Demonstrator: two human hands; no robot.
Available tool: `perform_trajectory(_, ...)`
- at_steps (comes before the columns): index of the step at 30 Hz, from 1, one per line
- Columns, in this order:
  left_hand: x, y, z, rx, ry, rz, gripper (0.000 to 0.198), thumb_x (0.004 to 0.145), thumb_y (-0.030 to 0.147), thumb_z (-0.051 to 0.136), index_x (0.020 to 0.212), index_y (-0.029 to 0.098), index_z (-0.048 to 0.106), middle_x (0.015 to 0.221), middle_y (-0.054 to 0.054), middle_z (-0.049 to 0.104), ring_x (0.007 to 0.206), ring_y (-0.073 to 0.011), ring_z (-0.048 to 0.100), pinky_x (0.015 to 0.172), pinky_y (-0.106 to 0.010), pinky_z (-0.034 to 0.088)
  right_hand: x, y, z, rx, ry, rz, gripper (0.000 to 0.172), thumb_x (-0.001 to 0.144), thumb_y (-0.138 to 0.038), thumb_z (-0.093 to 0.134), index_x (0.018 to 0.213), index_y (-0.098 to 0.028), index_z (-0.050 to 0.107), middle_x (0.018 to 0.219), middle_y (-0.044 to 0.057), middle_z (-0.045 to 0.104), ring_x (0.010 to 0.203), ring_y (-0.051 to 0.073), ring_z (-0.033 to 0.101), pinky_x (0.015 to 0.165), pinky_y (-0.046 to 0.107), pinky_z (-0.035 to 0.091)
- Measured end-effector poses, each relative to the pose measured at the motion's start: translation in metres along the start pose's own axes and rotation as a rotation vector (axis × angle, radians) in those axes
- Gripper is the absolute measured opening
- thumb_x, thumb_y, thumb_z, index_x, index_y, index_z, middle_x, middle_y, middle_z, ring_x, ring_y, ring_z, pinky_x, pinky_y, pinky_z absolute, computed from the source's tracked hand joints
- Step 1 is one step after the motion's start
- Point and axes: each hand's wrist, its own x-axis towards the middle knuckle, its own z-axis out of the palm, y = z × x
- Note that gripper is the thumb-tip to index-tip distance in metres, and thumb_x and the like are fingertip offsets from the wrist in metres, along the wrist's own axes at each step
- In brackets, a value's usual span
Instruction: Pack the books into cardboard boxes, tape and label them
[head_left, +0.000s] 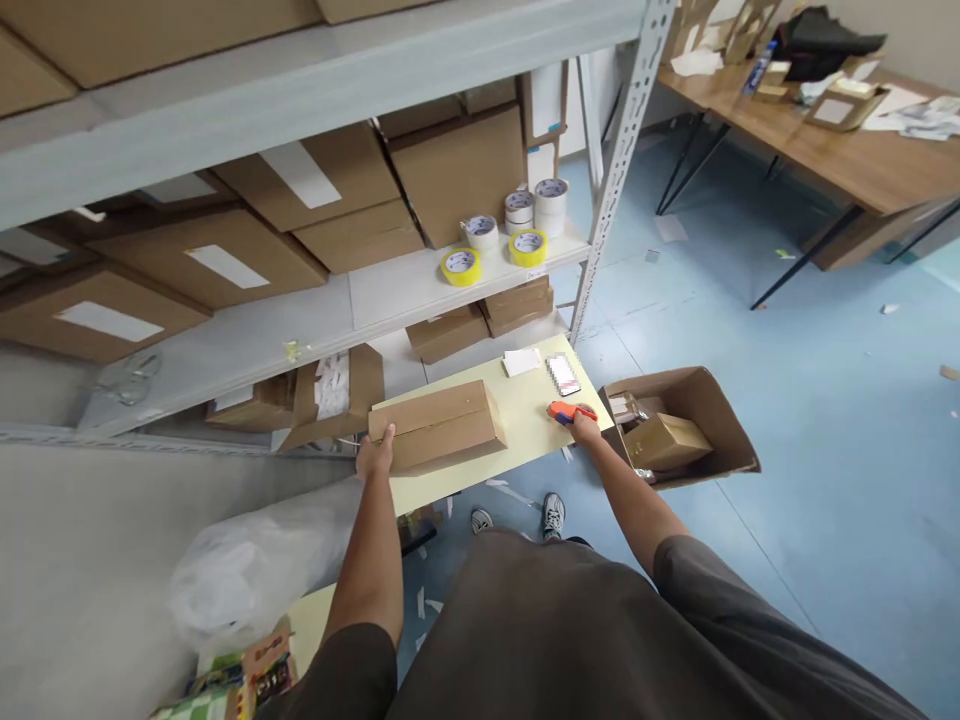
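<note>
Blue floor (825, 420), grey metal shelving (315, 80) up front loaded with brown cartons, wooden desk (847, 150) with clutter far right. Below me I see a pale yellow tabletop (525, 400) sitting just in front of the shelf. My left hand (375, 455) lies on the near left end of a closed flat cardboard box (439, 425) that rests on the tabletop; fingers are curled over the box edge, pressing rather than lifting as far as I can tell. My right hand (585, 428) is at the right edge of the tabletop, fingers closed on the rear end of an orange utility knife (566, 411) whose body lies on the surface; exact finger wrap is too small to read. Just beyond the knife I see a phone (562, 375) lying flat, and a small white card (521, 361) beside it, both apart from the box. On the floor right of the table, an open carton (720, 440) holds a smaller brown box (667, 440) and some packing bits. Rolls of tape (495, 250), two yellow and several white, stand on the middle shelf board. Bottom left, a clear plastic bag (255, 570) and colourful packaging (247, 680). My shoes (553, 515) show under the table edge.
</note>
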Motion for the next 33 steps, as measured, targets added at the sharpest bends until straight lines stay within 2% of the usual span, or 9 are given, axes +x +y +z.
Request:
perform_trajectory(4, -0.007, 0.002, 0.003, -0.067, -0.004, -0.004, 0.080, 0.094, 0.078, 0.049, 0.142, 0.015, 0.061, 0.133, -0.024, 0.074, 0.124, -0.0429, 0.070, 0.100, -0.051, 0.055, 0.007, -0.051, -0.012, -0.079, -0.048, -0.018, 0.043, 0.101, -0.044, 0.056, 0.131, -0.013, 0.057, 0.122, 0.026, 0.072, 0.109, 0.040, 0.071, 0.093, 0.050, 0.052)
perform_trajectory(7, -0.012, 0.001, 0.004, -0.101, -0.002, 0.001, 0.080, 0.094, 0.079, 0.049, 0.143, 0.016, 0.060, 0.130, -0.023, 0.075, 0.123, -0.0418, 0.070, 0.097, -0.048, 0.055, -0.001, -0.111, -0.016, -0.003, -0.105, -0.245, 0.051, 0.102, -0.050, 0.053, 0.142, -0.019, 0.054, 0.137, 0.019, 0.068, 0.117, 0.036, 0.069, 0.096, 0.046, 0.053)
perform_trajectory(10, -0.017, 0.001, 0.003, -0.128, -0.009, -0.006, 0.078, 0.096, 0.077, 0.050, 0.144, 0.017, 0.060, 0.132, -0.023, 0.074, 0.125, -0.0410, 0.070, 0.097, -0.047, 0.054, -0.015, -0.184, -0.006, 0.031, -0.242, -0.430, 0.056, 0.098, -0.060, 0.059, 0.140, -0.023, 0.059, 0.118, 0.011, 0.077, 0.103, 0.032, 0.072, 0.088, 0.040, 0.054)
perform_trajectory(13, -0.022, 0.000, 0.002, -0.164, -0.022, 0.008, 0.076, 0.098, 0.074, 0.050, 0.144, 0.015, 0.059, 0.132, -0.025, 0.074, 0.126, -0.0405, 0.070, 0.097, -0.046, 0.053, -0.026, -0.255, 0.017, -0.041, -0.323, -0.518, 0.057, 0.090, -0.070, 0.069, 0.122, -0.024, 0.069, 0.095, 0.007, 0.078, 0.085, 0.028, 0.071, 0.075, 0.034, 0.052)
perform_trajectory(16, -0.024, -0.004, 0.003, -0.202, -0.039, 0.019, 0.075, 0.099, 0.074, 0.049, 0.143, 0.014, 0.058, 0.130, -0.025, 0.074, 0.124, -0.0398, 0.071, 0.095, -0.044, 0.053, -0.028, -0.303, 0.045, -0.060, -0.405, -0.604, 0.054, 0.085, -0.073, 0.073, 0.108, -0.024, 0.072, 0.091, 0.005, 0.076, 0.081, 0.026, 0.070, 0.072, 0.031, 0.050)
perform_trajectory(21, -0.024, -0.006, 0.006, -0.246, -0.066, 0.040, 0.072, 0.100, 0.072, 0.048, 0.144, 0.015, 0.056, 0.132, -0.025, 0.073, 0.123, -0.0386, 0.071, 0.095, -0.044, 0.053, -0.019, -0.318, 0.076, -0.140, -0.554, -0.557, 0.053, 0.080, -0.075, 0.076, 0.095, -0.024, 0.070, 0.083, 0.002, 0.073, 0.077, 0.024, 0.068, 0.067, 0.029, 0.048)
perform_trajectory(27, -0.019, -0.008, 0.006, -0.351, -0.071, 0.047, 0.080, 0.101, 0.066, 0.051, 0.161, 0.015, 0.042, 0.152, -0.027, 0.060, 0.133, -0.0396, 0.064, 0.104, -0.046, 0.050, -0.015, -0.310, 0.082, -0.164, -0.526, -0.522, 0.055, 0.078, -0.077, 0.076, 0.094, -0.024, 0.069, 0.083, 0.003, 0.073, 0.080, 0.025, 0.069, 0.068, 0.030, 0.048)
perform_trajectory(30, -0.021, -0.012, 0.008, -0.447, 0.060, 0.115, 0.083, 0.099, 0.059, 0.059, 0.165, 0.013, 0.039, 0.162, -0.027, 0.049, 0.146, -0.0422, 0.052, 0.112, -0.050, 0.045, -0.016, -0.312, 0.082, -0.152, -0.546, -0.491, 0.056, 0.077, -0.076, 0.076, 0.097, -0.025, 0.069, 0.087, 0.003, 0.074, 0.083, 0.026, 0.070, 0.070, 0.030, 0.048)
perform_trajectory(33, -0.026, -0.014, 0.011, -0.595, 0.199, 0.292, 0.062, 0.102, 0.056, 0.055, 0.149, 0.016, 0.061, 0.157, -0.022, 0.057, 0.146, -0.0380, 0.051, 0.116, -0.047, 0.043, -0.016, -0.314, 0.081, -0.119, -0.573, -0.458, 0.057, 0.076, -0.076, 0.076, 0.097, -0.024, 0.068, 0.088, 0.003, 0.073, 0.085, 0.025, 0.069, 0.070, 0.029, 0.048)
